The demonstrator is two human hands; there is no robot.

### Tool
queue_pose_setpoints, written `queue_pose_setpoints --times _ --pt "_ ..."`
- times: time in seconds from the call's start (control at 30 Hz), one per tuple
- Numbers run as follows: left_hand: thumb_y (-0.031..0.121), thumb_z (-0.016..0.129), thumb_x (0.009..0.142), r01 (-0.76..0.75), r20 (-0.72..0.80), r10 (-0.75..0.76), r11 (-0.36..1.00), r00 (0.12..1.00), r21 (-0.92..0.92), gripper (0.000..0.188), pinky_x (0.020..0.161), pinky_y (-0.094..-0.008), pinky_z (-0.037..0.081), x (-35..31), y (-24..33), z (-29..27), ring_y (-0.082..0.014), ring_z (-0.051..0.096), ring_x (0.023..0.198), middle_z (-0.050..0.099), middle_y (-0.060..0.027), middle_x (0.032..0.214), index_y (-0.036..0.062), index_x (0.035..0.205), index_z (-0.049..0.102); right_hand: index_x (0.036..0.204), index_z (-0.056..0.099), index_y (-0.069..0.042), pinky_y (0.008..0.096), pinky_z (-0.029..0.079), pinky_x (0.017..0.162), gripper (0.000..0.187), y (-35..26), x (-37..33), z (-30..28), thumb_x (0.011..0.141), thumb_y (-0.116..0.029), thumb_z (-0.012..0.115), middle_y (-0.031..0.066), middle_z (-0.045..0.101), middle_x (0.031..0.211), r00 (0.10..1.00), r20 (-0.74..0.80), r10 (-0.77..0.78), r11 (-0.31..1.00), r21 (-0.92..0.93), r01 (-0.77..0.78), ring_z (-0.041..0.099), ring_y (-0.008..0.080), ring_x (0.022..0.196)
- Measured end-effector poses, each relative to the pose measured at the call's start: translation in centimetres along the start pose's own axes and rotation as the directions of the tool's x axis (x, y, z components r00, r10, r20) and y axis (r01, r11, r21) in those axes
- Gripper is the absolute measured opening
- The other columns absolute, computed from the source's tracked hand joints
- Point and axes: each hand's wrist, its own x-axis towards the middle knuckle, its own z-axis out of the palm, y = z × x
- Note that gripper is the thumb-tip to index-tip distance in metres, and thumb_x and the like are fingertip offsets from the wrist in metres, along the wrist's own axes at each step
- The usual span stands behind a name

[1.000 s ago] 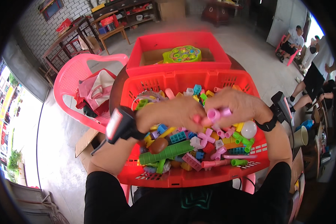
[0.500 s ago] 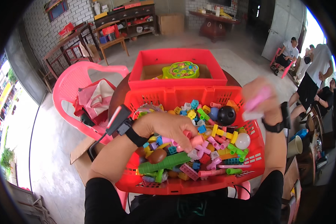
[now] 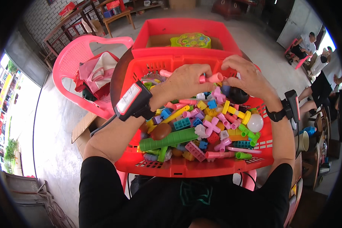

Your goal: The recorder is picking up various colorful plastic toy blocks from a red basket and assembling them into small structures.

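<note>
My left hand point(image 3: 186, 80) is closed round a pink toy tube point(image 3: 212, 78) above the far half of a red plastic basket point(image 3: 182, 171). Another pink end point(image 3: 165, 73) shows by its knuckles; whether it is the same piece I cannot tell. Close to the tube's right end, my right hand point(image 3: 249, 76) has thumb and fingers curved apart, with nothing visible between them. Beneath both hands lie mixed building pieces: a long green block point(image 3: 169, 139), a pink brick point(image 3: 195, 151), a yellow connector point(image 3: 236, 112), a black ball point(image 3: 238, 95) and a white ball point(image 3: 255, 122).
A red open box point(image 3: 186, 51) behind the basket holds a green-yellow toy point(image 3: 190, 40). To the left stands a pink plastic chair point(image 3: 79, 49) with bags on it. A cardboard box point(image 3: 83, 127) sits below. People sit and stand at the far right.
My right hand has come left from the basket's right side, and the pink piece it held no longer shows in it. My left hand has lifted from the pile with a pink tube.
</note>
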Motion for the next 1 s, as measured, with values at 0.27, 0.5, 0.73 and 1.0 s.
queue_pose_setpoints --times 0.27,0.5,0.73,1.0 --pt "0.026 0.052 0.092 0.211 0.158 -0.184 0.319 0.97 -0.924 0.019 0.062 -0.0284 0.044 -0.1 1.0 -1.2 -0.0109 0.051 0.069 0.052 -0.0014 0.08 0.0083 0.1 0.051 0.116 0.044 -0.003 0.0326 0.047 0.08 0.052 -4.1 0.4 1.8 0.075 -0.018 0.071 0.0093 0.057 0.102 0.984 -0.048 0.171 0.855 0.504 -0.124 0.057 0.0186 0.092" --pt "0.031 0.05 0.093 0.039 0.058 -0.144 -0.132 0.988 -0.991 0.022 0.063 -0.0326 0.043 0.0 1.3 -0.8 -0.0149 0.047 0.068 0.047 -0.0022 0.075 0.0092 0.097 0.047 0.111 0.048 -0.001 0.0239 0.046 0.056 0.043 -4.1 0.3 5.6 0.076 -0.016 0.07 0.0065 0.062 0.09 0.925 0.333 0.182 0.49 0.785 -0.379 0.057 0.0091 0.071" --pt "0.027 0.053 0.09 0.039 0.024 -0.268 0.052 0.963 -0.998 0.02 0.071 -0.0334 0.046 0.1 0.1 -1.2 -0.0167 0.054 0.076 0.051 -0.003 0.079 0.0078 0.095 0.051 0.092 0.059 -0.002 0.0325 0.047 0.06 0.026 -2.2 0.7 3.9 0.076 -0.022 0.065 0.0095 0.062 0.074 0.95 0.279 0.139 0.848 0.461 -0.26 0.06 0.0186 0.067" --pt "0.018 0.06 0.086 0.193 0.012 -0.368 0.458 0.93 -0.868 0.018 0.07 -0.0294 0.052 0.2 -0.9 0.3 -0.0137 0.061 0.083 0.061 -0.0044 0.091 0.0058 0.099 0.059 0.095 0.06 -0.008 0.0418 0.047 0.073 0.022 1.6 -0.5 4.1 0.075 -0.016 0.058 0.0114 0.063 0.085 0.992 0.127 0.019 0.979 -0.202 0.007 0.06 0.0307 0.083"
